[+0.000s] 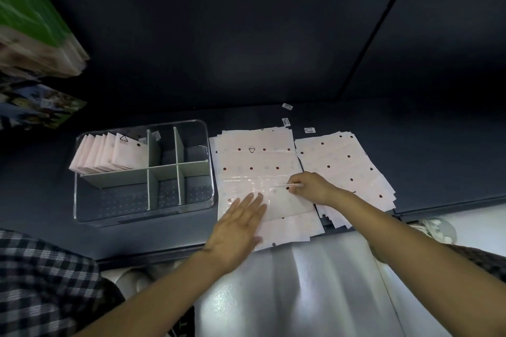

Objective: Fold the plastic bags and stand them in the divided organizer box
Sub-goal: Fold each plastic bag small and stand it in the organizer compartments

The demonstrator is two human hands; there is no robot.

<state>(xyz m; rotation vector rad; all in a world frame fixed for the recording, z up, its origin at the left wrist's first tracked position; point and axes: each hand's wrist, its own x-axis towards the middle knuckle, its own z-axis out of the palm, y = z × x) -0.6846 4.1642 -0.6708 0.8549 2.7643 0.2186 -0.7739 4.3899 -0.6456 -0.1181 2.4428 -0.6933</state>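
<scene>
Left hand (pixel 241 223) lies flat, fingers straight, pressing the near part of the top bag (pixel 273 200) at frame centre; likely there to pin the sheet so it doesn't slide on the slick stack (pixel 254 156) beneath. Right hand (pixel 309 186) is curled, thumb and fingers pinching the bag's folded edge at centre right, apparently drawing the fold over or creasing it. The near half looks doubled back over the rest, so the fold is in progress, not finished.

Organizer (pixel 142 169) sits centre left, just beside the stack, close enough for a short carry. Its upper-left compartment holds a row of folded bags (pixel 109 154) standing on edge, leaning left; the other compartments look empty. Filling seems to run one cell at a time.

Second stack (pixel 347 169) of flat dotted bags lies at centre right, just beside the first, partly under the right forearm. Many bags left; task early. All sits on a dark shelf (pixel 438 172).
</scene>
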